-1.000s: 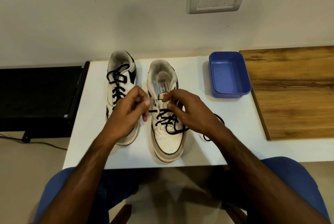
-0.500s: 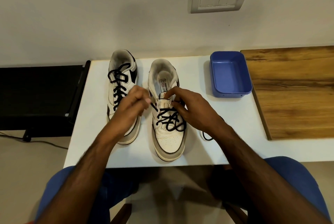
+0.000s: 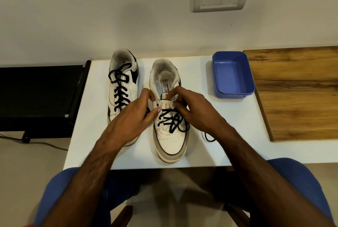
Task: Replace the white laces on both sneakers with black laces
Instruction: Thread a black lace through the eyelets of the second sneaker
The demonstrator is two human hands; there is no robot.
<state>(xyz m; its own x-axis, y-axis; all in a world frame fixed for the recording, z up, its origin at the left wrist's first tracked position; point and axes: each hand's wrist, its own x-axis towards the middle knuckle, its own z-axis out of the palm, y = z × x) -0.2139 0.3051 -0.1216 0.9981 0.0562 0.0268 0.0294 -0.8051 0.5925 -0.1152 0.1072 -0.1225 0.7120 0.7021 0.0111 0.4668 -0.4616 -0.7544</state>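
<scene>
Head view: both hands, left (image 3: 134, 117) and right (image 3: 193, 109), pinching black lace (image 3: 172, 122) at right sneaker (image 3: 170, 140) top eyelets; next, thread the last holes.

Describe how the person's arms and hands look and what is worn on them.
Both arms are bare from the hands back to the frame's lower edge: no sleeves or gloves show. The left hand and right hand carry no ring, watch or band that I can see. Fine hair shows along both forearms. Fingernails are short and unpainted. Blue trousers cover the knees below.

matt white table (image 3: 228, 126), wood-grain board (image 3: 296, 95), glossy plastic tray (image 3: 215, 78)
</scene>
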